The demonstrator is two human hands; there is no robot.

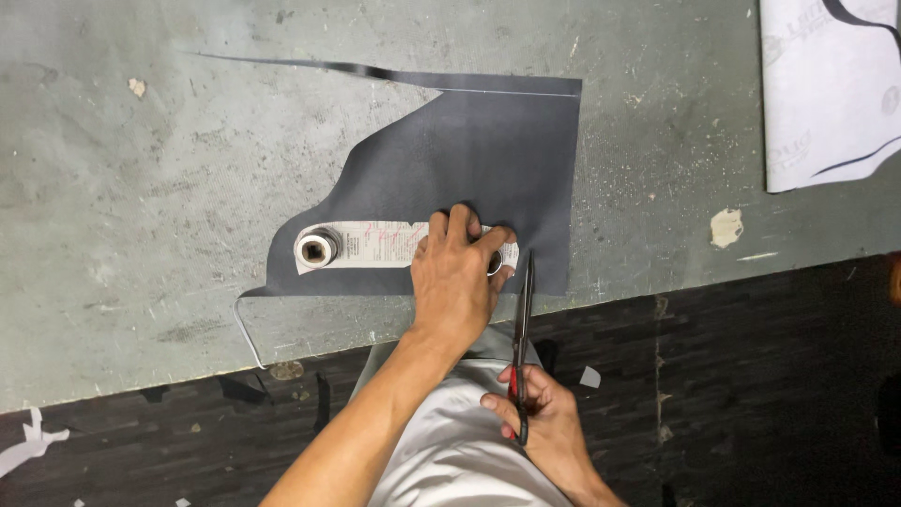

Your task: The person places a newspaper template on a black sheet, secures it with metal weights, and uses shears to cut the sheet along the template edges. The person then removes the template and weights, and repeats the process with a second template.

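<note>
Cutting dark fabric on a scuffed grey bench

The left hand [457, 272], fingers pressed together, flattens a white paper pattern [375, 246] on the dark fabric [469, 160] near the bench's [122, 216] front edge; a metal weight [316, 248] holds the pattern's far end. The right hand [544, 418] grips long scissors [522, 319], blades at the fabric's edge. White printed sheets [826, 84] lie at the bench's far right corner, above a dark, scrap-strewn floor [751, 376]

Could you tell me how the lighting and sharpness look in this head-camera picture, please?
Head view: light is soft and even on the table, with no glare; the dark fabric keeps its weave; the left hand and scissors are sharp; only faint shadows under the right hand.
</note>
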